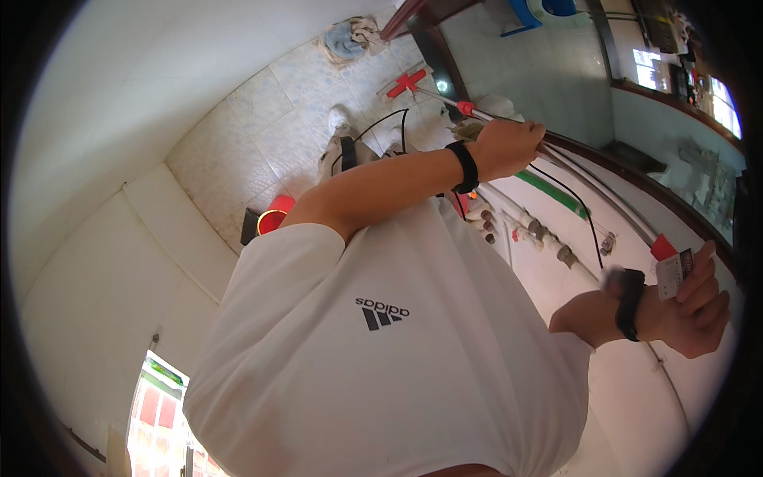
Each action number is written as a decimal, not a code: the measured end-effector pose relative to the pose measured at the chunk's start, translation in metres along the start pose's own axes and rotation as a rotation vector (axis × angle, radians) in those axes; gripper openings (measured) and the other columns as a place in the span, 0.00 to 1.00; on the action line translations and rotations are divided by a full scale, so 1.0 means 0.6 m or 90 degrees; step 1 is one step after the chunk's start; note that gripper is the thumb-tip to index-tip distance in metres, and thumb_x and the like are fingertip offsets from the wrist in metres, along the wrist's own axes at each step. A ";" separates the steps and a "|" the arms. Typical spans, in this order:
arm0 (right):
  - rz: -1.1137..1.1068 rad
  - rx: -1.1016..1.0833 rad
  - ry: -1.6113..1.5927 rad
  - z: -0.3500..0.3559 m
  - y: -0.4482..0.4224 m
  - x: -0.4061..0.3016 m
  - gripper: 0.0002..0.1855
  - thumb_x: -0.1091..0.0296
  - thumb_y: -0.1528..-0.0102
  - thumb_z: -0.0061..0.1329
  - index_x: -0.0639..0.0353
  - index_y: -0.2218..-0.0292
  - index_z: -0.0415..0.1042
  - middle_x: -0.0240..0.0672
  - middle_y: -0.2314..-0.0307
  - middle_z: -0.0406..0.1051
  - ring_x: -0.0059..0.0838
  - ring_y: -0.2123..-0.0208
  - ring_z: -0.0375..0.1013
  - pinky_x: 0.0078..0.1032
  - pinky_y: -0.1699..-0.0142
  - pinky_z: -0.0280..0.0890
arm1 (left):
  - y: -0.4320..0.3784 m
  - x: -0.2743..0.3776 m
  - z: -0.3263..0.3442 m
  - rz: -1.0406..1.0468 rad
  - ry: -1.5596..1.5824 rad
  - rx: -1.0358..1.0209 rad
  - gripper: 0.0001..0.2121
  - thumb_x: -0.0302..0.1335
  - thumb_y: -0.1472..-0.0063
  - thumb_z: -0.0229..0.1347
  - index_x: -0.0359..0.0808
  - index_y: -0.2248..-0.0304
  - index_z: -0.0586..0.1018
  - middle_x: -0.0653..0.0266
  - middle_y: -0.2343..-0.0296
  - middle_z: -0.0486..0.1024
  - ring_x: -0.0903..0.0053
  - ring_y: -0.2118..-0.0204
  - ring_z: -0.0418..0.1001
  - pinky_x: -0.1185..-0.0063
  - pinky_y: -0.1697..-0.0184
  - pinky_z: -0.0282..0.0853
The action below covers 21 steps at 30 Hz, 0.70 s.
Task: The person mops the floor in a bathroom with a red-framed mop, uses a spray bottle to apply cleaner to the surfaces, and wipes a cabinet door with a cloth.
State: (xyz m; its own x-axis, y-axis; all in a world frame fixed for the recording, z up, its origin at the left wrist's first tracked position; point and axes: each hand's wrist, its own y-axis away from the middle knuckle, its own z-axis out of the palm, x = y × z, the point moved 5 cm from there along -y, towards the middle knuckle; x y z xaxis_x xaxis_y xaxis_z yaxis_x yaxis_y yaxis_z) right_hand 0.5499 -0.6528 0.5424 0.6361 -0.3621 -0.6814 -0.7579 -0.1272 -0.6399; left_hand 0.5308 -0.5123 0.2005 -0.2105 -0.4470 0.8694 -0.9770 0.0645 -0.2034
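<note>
My left hand (509, 149) is closed around the metal pole (581, 173) of a floor mop or squeegee. Its red cross-shaped head (407, 83) rests on the floor tiles ahead of me. At the pole's near end is a red grip (661, 247). Beside that grip, my right hand (700, 304) has its fingers on a small printed card (673, 275); whether the card is fixed to the pole I cannot tell. Both wrists wear black bands, and a thin black cable (572, 191) runs toward the right one.
Crumpled cloths (351, 39) lie by the far wall. A red bucket (275, 216) with a yellow rim stands at my left. Several pale pipes with fittings (539, 229) and a green tube (554, 194) lie to the right. Beyond a dark red frame, part of a blue-and-white plastic seat (548, 12) shows.
</note>
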 end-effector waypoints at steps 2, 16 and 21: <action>0.104 0.021 -0.141 0.044 0.011 -0.004 0.16 0.73 0.49 0.31 0.46 0.85 0.44 0.30 0.91 0.38 0.24 0.88 0.43 0.46 0.57 0.59 | 0.009 -0.033 -0.017 -0.018 -0.046 -0.033 0.11 0.38 0.37 0.54 0.39 0.63 0.73 0.63 0.68 0.77 0.61 0.69 0.78 0.66 0.69 0.72; 0.202 0.111 -0.340 0.091 0.122 -0.006 0.18 0.68 0.46 0.32 0.43 0.85 0.43 0.25 0.94 0.39 0.22 0.90 0.42 0.34 0.64 0.54 | 0.082 -0.082 -0.073 -0.040 0.036 -0.247 0.11 0.35 0.40 0.57 0.41 0.61 0.74 0.63 0.68 0.80 0.61 0.65 0.79 0.67 0.64 0.73; 0.130 0.073 -0.348 0.105 0.151 -0.018 0.15 0.68 0.45 0.28 0.45 0.83 0.47 0.27 0.94 0.44 0.20 0.89 0.43 0.34 0.64 0.54 | 0.098 -0.127 -0.038 -0.050 -0.009 -0.242 0.11 0.36 0.43 0.60 0.41 0.65 0.75 0.63 0.69 0.79 0.61 0.66 0.78 0.66 0.65 0.73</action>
State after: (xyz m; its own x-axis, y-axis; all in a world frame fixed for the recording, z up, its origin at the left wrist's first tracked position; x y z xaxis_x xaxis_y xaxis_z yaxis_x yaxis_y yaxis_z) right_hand 0.4837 -0.6021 0.4693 0.4848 0.1625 -0.8594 -0.8715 0.0062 -0.4904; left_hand 0.4886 -0.4542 0.1323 -0.1366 -0.4759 0.8688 -0.9337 0.3548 0.0476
